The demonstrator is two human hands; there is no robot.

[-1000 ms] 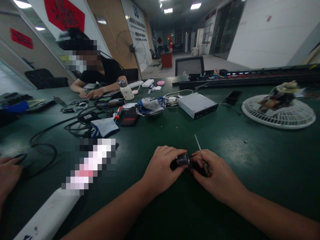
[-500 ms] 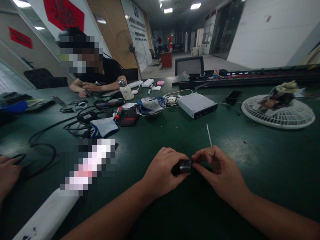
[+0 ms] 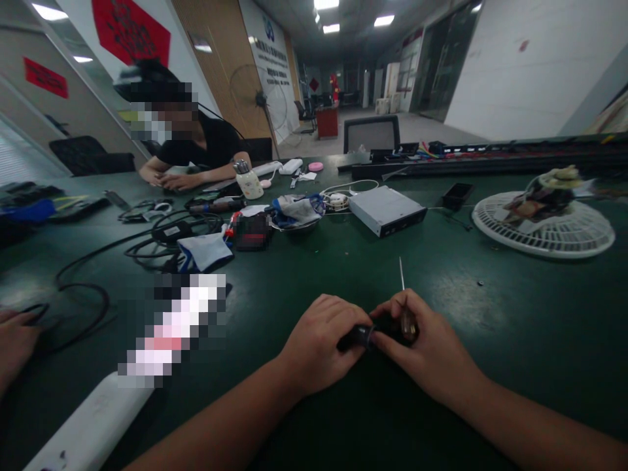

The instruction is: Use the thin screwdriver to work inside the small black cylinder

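My left hand (image 3: 318, 343) is closed around a small dark cylindrical part (image 3: 363, 336), whose shiny rounded end points right. My right hand (image 3: 434, 347) has a screwdriver (image 3: 401, 275) tucked in its curled fingers, its thin shaft sticking up and away and its brownish handle against the palm. The thumb and index finger of that hand touch the end of the cylindrical part. Exactly what lies between those fingertips is hidden. Both hands are just above the dark green table (image 3: 314, 268).
A grey optical drive (image 3: 385, 208) and a white fan grille (image 3: 544, 226) lie farther back. A tiny metal piece (image 3: 481, 283) rests at right. Left are a white elongated device (image 3: 93, 418), a glove (image 3: 205, 252), cables (image 3: 105, 294) and another person's hand (image 3: 17, 340). Someone (image 3: 216, 140) sits opposite.
My right fingertips have moved left onto the end of the cylindrical part, which has turned slightly. The screwdriver has shifted left and its tip is lower.
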